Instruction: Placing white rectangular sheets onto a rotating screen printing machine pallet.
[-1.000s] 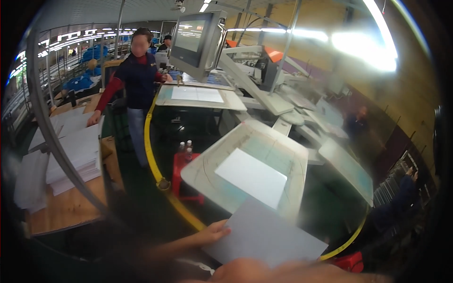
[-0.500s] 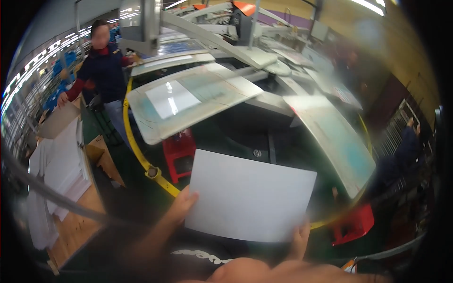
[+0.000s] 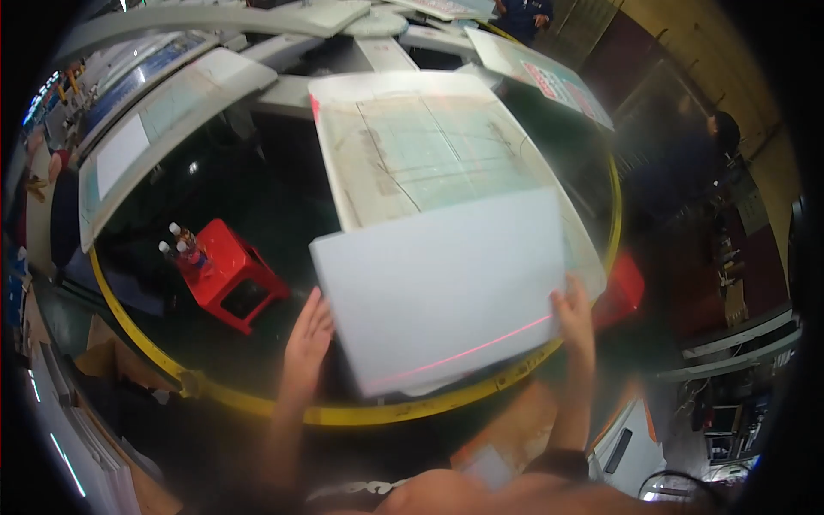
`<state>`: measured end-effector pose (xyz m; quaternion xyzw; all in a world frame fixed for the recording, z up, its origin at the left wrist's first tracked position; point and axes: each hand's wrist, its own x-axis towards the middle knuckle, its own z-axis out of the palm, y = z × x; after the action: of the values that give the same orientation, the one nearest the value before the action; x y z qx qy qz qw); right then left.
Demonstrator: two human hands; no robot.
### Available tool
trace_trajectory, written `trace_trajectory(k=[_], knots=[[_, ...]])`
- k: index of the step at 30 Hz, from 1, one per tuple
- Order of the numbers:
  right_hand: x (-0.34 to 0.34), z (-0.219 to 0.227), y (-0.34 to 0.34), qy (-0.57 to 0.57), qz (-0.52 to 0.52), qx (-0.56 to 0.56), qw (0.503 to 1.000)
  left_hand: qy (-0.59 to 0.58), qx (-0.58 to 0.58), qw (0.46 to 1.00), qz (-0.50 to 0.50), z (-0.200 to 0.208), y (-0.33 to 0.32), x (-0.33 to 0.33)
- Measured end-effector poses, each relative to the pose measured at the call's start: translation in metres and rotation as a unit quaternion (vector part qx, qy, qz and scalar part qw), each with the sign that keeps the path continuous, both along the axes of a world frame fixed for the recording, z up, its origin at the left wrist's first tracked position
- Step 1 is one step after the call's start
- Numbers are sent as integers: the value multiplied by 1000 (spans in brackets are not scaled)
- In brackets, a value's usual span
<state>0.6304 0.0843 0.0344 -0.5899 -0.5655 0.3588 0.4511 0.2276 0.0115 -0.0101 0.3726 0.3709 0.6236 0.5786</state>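
Well, both hands [image 3: 309, 342] [image 3: 575, 313] flank a white sheet [image 3: 451, 283] (red print [image 3: 560, 86] beyond).

Factory workshop with pale platens [image 3: 438, 142] on radiating machine arms [image 3: 384, 54]

Left hand [image 3: 307, 343]: was unclenched, fingers mostly straight, tips aimed far and slightly right.
Left wrist [image 3: 296, 382]: sat about in line with the arm, no sharp bend visible.
Left forearm [image 3: 285, 438]: came up from the near side, left of center; near end was dark and blurred.
Right hand [image 3: 577, 313]: was raised, slightly farther out than the left; fingertips bent and angled left, how tightly they closed was unclear.
Right wrist [image 3: 584, 348]: looked close to straight.
Right forearm [image 3: 577, 403]: stood almost vertical in view, dark sleeve [image 3: 558, 463] at its near end.
Spacing: hands were well apart, roughly level.
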Motion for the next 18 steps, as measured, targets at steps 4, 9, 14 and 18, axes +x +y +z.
trace_trajectory(k=[4,9,14,18], knots=[[43,23,38,-52,-32,-20,998,346,53,936,43,17,18,9],[60,0,77,-75,-28,-83,993,503,112,856,37,9,28,19],[39,-10,96,1,-8,-105,994,558,151,815,43,8,33,27],[34,-13,109,-52,-1,-110,993,565,139,812,43,4,39,31]])
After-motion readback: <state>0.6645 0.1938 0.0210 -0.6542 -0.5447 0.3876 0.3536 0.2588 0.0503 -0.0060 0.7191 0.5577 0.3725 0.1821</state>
